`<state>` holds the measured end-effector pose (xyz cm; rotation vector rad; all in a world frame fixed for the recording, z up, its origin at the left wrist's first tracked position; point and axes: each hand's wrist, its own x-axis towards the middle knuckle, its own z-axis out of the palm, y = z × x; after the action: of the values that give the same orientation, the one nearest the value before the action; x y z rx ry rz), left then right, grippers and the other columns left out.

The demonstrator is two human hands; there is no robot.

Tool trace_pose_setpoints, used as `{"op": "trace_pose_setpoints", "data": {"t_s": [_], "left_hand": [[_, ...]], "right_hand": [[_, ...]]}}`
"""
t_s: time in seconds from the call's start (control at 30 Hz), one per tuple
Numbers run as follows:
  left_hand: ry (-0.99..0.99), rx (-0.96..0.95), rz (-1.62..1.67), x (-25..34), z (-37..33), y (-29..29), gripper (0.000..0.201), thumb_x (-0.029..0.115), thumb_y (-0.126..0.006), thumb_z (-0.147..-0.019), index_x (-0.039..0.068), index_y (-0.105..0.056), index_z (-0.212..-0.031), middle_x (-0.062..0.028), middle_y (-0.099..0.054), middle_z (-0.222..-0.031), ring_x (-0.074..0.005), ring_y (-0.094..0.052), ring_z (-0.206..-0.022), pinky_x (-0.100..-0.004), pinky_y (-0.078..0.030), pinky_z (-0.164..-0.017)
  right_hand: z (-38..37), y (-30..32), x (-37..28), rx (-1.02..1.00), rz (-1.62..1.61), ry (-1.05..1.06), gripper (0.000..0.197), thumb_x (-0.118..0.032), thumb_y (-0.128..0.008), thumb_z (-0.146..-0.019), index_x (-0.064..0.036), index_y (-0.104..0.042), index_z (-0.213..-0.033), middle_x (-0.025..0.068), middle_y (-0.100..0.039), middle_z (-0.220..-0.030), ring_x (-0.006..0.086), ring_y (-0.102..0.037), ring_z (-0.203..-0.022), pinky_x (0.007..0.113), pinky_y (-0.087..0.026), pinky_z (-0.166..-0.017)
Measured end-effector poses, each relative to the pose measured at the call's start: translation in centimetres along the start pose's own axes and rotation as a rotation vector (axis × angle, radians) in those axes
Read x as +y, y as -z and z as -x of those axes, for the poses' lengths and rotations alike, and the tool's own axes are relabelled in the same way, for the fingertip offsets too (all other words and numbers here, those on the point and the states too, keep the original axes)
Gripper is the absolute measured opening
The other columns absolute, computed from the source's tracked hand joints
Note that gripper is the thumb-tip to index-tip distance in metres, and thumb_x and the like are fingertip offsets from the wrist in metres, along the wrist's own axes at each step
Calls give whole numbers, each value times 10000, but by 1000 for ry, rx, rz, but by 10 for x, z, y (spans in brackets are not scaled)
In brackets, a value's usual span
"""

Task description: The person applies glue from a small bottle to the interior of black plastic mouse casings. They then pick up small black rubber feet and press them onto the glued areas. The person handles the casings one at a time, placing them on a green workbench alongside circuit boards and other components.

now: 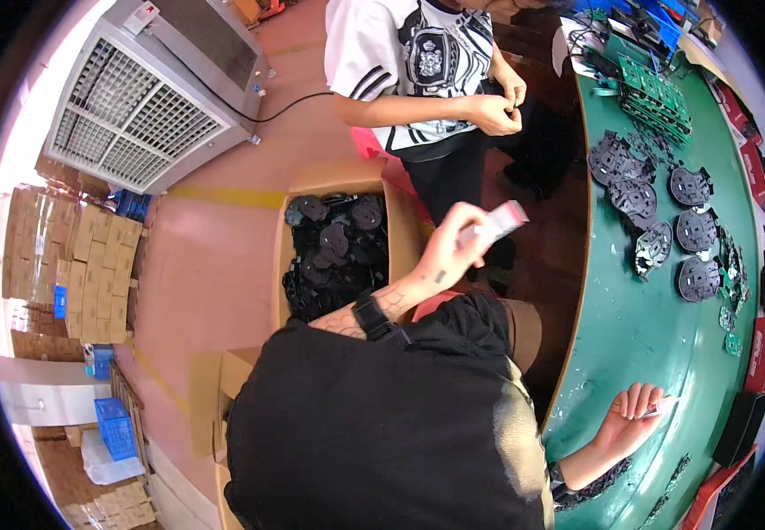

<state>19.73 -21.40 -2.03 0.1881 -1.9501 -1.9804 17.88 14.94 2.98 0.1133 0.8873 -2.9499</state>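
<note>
My left hand [447, 246] reaches across in front of my body, its fingers closed round a small white-and-red packet [499, 221] that is slightly blurred. A black watch [372, 315] sits on that wrist. Over the near part of the green bench [616, 344], my right hand [627, 421] is closed, with a small, thin whitish piece [662, 405] pinched at the fingertips. What exactly this piece is, I cannot make out.
Black round plastic housings [698, 231] and stacked green circuit boards [651, 93] occupy the bench's far part. A carton [281, 256] of black parts stands left of my left hand. A person [426, 66] stands ahead, hands together. An air cooler [135, 106] is far left.
</note>
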Motion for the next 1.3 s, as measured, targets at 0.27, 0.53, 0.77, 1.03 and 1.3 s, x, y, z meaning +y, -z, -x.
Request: {"op": "trace_pose_setpoints", "data": {"t_s": [0.27, 0.53, 0.77, 1.03, 1.3], "left_hand": [[451, 257, 280, -94, 11, 31, 182, 324, -420, -978, 151, -401, -1031, -110, -609, -774, -133, -504, -429, -231, -356, -346], [603, 180, 624, -142, -90, -15, 352, 292, -468, -900, 77, -499, -1177, -81, -631, -957, -173, -615, -720, -270, -508, -497], [783, 222, 1178, -220, -212, -71, 232, 217, -487, -896, 30, -613, -953, -64, -640, -820, -175, -627, -707, -276, -534, -579], [468, 507, 1169, -282, -366, -125, 416, 383, -375, -952, 13, -527, -1068, -153, -575, -980, -259, -578, -865, -353, -541, -729], [344, 500, 829, -231, -557, -108, 320, 302, -435, -901, 9, -561, -919, -135, -587, -742, -273, -593, -609, -392, -515, -521]], "right_hand": [[-1, -9, 21, 108, 76, 32, 294, -272, -372, -1006, -87, -428, -785, -18, -344, -593, 66, -298, -486, 198, -267, -394], [7, -19, 44, 247, 148, 74, 422, -370, -319, -1007, -100, -412, -697, -20, -304, -520, 85, -260, -438, 212, -226, -358], [-3, -19, 36, 346, 159, 137, 402, -349, -310, -1007, -81, -420, -729, -5, -321, -522, 94, -269, -442, 218, -252, -363], [-16, -27, 9, 335, 327, 218, 400, -352, -298, -1012, -86, -404, -734, -11, -330, -545, 76, -285, -450, 211, -241, -367], [-26, -51, -8, 653, 372, 231, 387, -373, -376, -995, -145, -435, -687, 5, -389, -586, 117, -281, -464, 245, -229, -427]]}}
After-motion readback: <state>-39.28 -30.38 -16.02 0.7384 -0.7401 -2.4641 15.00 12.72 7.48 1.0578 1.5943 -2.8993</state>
